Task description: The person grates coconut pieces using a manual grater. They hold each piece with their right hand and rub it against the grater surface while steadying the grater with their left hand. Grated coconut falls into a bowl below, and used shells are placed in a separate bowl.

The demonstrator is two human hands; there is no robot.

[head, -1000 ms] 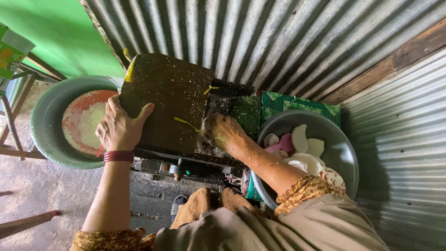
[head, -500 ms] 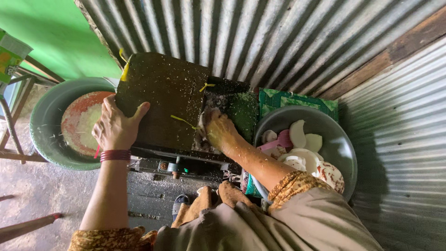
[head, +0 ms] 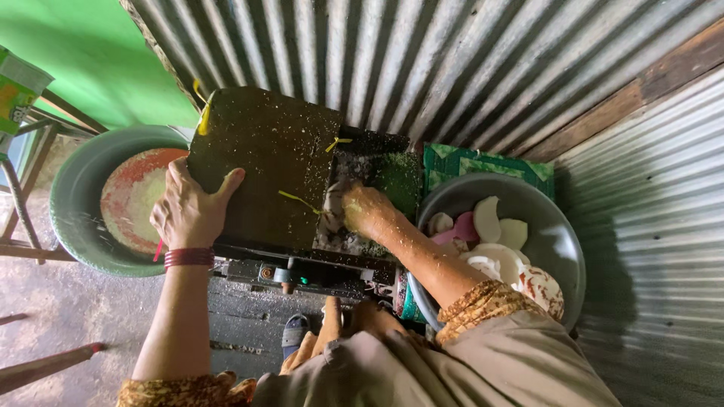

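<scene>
I count 2 hands, 2 basins and 1 grating machine [head: 302, 188] under my view. My left hand [head: 188, 211] lies flat on the machine's dark cover [head: 264, 166], fingers together over its near edge and thumb spread aside. My right hand [head: 358, 211] is curled tight on a pale coconut piece [head: 334, 205], pressing it into the open hopper just right of the cover. The green basin [head: 75, 218] on the left holds a red tray of white gratings; the grey basin [head: 558, 241] on the right holds roughly 6 white coconut pieces, too piled to count exactly. Compared with half a second ago, both hands sit where they were, and the right one has barely shifted on the hopper. The machine looks grimy, speckled all over with white shreds, with yellow ties on its top.
</scene>
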